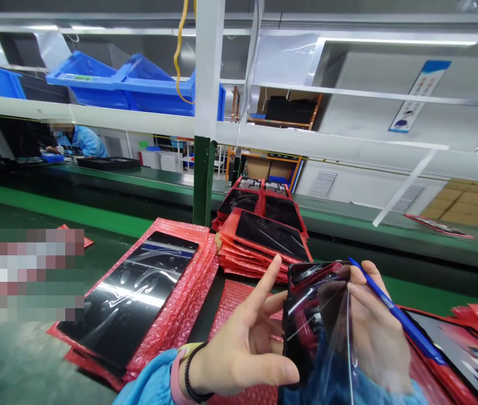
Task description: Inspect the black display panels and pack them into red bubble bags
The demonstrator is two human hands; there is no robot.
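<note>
In the head view, the right hand (378, 323) is pinching a clear, flexible plastic film (342, 354) near the upper right corner of a glossy black rectangular panel (300, 320), while also holding a slim blue pen (403, 318). The left hand (239, 349) is standing half open at the panel's left edge, index finger extending; whether it is gripping cannot be told. The panel is tilting between both hands, beside a stack of red bubble-wrap pouches (194, 315).

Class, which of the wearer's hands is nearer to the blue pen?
Right. The blue pen lies against the right hand; the left hand is apart from it, at the dark screen's left edge.
</note>
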